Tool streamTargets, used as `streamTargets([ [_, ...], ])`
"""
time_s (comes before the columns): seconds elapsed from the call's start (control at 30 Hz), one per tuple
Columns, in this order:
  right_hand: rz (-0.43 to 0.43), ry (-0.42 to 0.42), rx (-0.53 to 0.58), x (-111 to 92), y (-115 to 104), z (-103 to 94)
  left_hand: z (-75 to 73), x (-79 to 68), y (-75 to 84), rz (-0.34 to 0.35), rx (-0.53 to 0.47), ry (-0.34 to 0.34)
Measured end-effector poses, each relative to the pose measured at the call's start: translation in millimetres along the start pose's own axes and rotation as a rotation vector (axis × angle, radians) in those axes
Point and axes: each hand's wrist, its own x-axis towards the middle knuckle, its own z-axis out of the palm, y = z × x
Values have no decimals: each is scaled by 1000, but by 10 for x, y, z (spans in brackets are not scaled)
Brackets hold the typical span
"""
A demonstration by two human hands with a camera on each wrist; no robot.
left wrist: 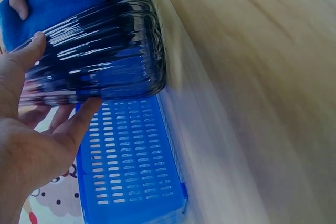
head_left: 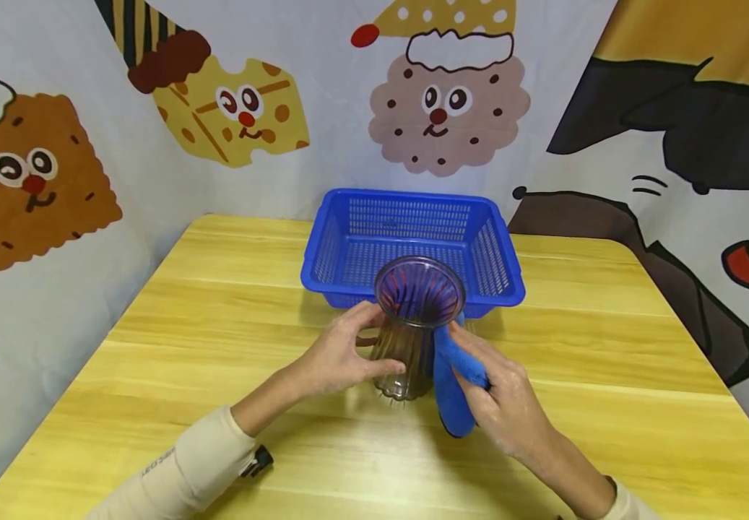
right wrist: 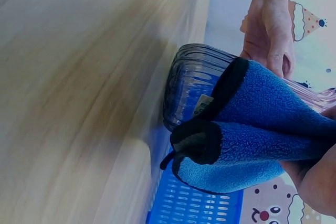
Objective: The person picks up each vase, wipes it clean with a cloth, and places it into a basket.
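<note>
A ribbed, tinted glass vase [head_left: 407, 354] with a flared rim stands upright in the head view, its base right at the tabletop. My left hand [head_left: 338, 354] holds it from the left, with the thumb across the near side and the other fingers around the far side. On the other side, my right hand [head_left: 507, 397] grips a folded blue cloth [head_left: 455, 408] and presses it against the vase just under the rim. Black edging and a small white tag show on the cloth [right wrist: 273, 98] in the right wrist view.
Behind the vase sits a blue plastic basket [head_left: 511, 278] with slotted walls, partly overlapped by the vase's rim. The wooden table [head_left: 205, 318] reaches back to a curtain [head_left: 328, 94] printed with cartoon biscuits and cheese.
</note>
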Motion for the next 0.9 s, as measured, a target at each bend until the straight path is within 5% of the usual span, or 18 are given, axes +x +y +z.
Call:
streamTargets([
  [0.9,68,-64,-21,20,-76,-98,-21,25,146,-55,-49,-46],
])
